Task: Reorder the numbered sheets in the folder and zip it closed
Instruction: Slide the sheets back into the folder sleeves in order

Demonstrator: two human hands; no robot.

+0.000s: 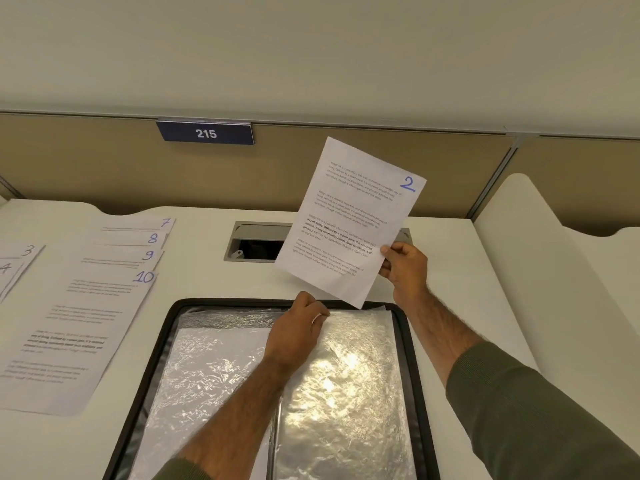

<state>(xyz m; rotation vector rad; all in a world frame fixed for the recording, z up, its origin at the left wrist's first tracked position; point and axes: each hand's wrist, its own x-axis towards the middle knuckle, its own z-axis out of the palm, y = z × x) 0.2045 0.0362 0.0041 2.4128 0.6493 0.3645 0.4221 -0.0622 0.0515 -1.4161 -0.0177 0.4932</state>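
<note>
Two hands busy: right hand (403, 268) pinches sheet 2 (349, 220) above the desk's (207, 278) middle; left hand (298, 327) pinches a sleeve (349, 375) in the folder (225, 301) at the near edge. Slide it in squarely.

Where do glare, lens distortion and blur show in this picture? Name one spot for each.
Head view: glare flares on the crinkled plastic sleeve; head view: the wide lens bows the partition rail; head view: print on sheet 10 is smeared, sheet 2 in the right hand sharper.
</note>
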